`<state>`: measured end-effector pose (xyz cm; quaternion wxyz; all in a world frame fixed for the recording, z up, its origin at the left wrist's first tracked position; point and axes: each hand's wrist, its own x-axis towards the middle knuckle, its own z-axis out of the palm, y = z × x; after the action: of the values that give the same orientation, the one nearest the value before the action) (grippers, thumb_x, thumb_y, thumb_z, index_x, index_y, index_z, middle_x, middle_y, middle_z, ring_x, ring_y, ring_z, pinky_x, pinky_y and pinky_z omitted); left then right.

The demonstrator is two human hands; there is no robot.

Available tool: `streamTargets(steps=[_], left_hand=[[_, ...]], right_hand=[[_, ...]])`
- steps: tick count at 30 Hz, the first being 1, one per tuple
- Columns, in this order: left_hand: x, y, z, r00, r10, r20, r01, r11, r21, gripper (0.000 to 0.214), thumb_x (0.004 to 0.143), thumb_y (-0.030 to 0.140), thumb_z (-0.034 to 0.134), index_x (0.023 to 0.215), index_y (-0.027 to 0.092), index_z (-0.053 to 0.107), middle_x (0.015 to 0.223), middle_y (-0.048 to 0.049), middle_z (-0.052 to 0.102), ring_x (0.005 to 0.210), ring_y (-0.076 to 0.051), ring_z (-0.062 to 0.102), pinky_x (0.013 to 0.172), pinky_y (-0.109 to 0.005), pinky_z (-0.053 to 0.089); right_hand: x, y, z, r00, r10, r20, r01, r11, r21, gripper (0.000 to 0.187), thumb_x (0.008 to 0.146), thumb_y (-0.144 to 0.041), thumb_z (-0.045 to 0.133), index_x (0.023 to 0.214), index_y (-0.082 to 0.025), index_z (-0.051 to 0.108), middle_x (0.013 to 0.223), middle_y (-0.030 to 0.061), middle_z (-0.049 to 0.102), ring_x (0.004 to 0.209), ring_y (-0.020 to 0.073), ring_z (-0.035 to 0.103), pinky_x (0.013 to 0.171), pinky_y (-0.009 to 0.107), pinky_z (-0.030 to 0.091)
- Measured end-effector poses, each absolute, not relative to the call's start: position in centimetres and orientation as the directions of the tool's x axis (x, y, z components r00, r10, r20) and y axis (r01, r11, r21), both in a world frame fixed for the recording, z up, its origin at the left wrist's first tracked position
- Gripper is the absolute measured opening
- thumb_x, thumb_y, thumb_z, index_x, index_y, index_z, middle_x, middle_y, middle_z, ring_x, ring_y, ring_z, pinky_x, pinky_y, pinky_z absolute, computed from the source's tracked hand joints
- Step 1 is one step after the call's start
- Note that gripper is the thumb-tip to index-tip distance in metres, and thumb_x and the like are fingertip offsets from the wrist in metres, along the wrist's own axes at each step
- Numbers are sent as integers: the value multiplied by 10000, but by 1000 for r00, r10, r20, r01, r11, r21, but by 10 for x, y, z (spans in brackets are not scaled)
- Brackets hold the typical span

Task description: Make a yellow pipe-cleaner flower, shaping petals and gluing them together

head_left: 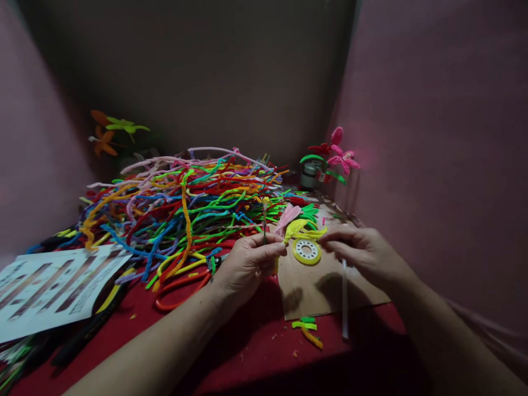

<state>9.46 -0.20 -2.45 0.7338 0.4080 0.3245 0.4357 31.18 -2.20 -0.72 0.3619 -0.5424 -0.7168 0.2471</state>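
Note:
My left hand [251, 256] is closed, with a thin dark stem [264, 223] tipped in yellow rising from its fingers. At its thumb and fingertip, the pinched base of a bundle of yellow pipe-cleaner petals [300, 227] shows. My right hand [363, 247] reaches in from the other side, thumb and fingers pinched at the far end of a yellow petal. Just below the petals lies a roll of yellow tape [307, 251] with a white holed core. Pink petals [287, 219] and green leaf pieces [309, 213] lie behind them.
A large heap of coloured pipe cleaners [198, 203] fills the back left. Red-handled pliers [177, 291] and a printed sheet [53, 286] lie left. Under my hands is a cardboard piece [297, 302], with a glue stick [345, 313] and scraps [307, 330] nearby. Pink flowers [344, 158] stand behind.

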Motion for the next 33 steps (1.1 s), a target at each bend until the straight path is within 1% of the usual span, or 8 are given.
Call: streamTargets(steps=[1, 3, 6, 8, 18, 24, 29, 33], left_hand=[[94, -3, -24, 417, 901, -116, -386, 292, 875, 133, 619, 188, 695, 700, 128, 609, 633, 11, 561, 465, -12, 378, 434, -150, 241], [94, -3, -23, 431, 896, -109, -406, 300, 863, 126, 629, 187, 687, 710, 126, 612, 648, 8, 570, 456, -6, 374, 427, -147, 236], [93, -4, -24, 450, 888, -95, -425, 307, 851, 113, 645, 186, 676, 709, 124, 608, 643, 11, 560, 441, 2, 361, 419, -143, 229], [93, -4, -25, 462, 882, -88, -420, 305, 854, 111, 657, 192, 668, 714, 121, 605, 637, 13, 549, 428, 6, 337, 413, -145, 217], [92, -4, -24, 493, 860, -131, -347, 333, 877, 151, 698, 257, 641, 750, 133, 572, 658, 9, 528, 418, -1, 273, 415, -163, 189], [96, -6, -16, 412, 911, -1, -412, 188, 892, 271, 809, 412, 469, 903, 172, 554, 750, 4, 519, 441, -17, 295, 413, -162, 215], [96, -7, -13, 375, 927, 7, -324, 124, 938, 217, 771, 372, 546, 838, 166, 561, 618, 46, 442, 423, -19, 252, 402, -166, 185], [96, -7, -17, 346, 937, 52, -299, 58, 952, 197, 770, 355, 550, 792, 160, 562, 598, 39, 440, 468, -42, 338, 446, -170, 263]], right_hand=[[297, -21, -5, -199, 972, 129, 428, 204, -880, 206, 717, -283, 555, 817, -148, 673, 703, 59, 629, 621, 154, 546, 555, 284, 424], [273, -16, -6, -252, 965, 70, 79, 92, -993, 204, 680, -246, 618, 858, -156, 662, 649, 17, 603, 551, 104, 510, 511, 242, 397], [252, -8, -9, -223, 963, 150, -242, 94, -966, 211, 628, -178, 674, 837, -160, 651, 647, -5, 590, 524, 75, 484, 475, 208, 360], [249, -3, -10, -190, 961, 199, -329, 129, -936, 279, 609, -126, 683, 880, -178, 641, 656, -12, 598, 520, 72, 487, 471, 203, 359], [255, -1, -17, -177, 899, 400, -205, 364, -909, 64, 681, -162, 670, 741, -179, 654, 648, -8, 604, 535, 79, 515, 496, 209, 403], [263, 9, -14, -142, 893, 426, -221, 391, -893, 51, 677, -207, 677, 711, -177, 654, 608, -10, 592, 514, 83, 502, 487, 219, 402], [268, 14, -11, -100, 878, 469, -286, 426, -858, 92, 624, -200, 715, 698, -195, 661, 644, -13, 599, 520, 87, 501, 488, 228, 413], [266, 9, -15, -116, 869, 481, -277, 436, -856, 51, 663, -195, 686, 710, -206, 667, 665, -5, 602, 548, 95, 518, 504, 234, 418]])
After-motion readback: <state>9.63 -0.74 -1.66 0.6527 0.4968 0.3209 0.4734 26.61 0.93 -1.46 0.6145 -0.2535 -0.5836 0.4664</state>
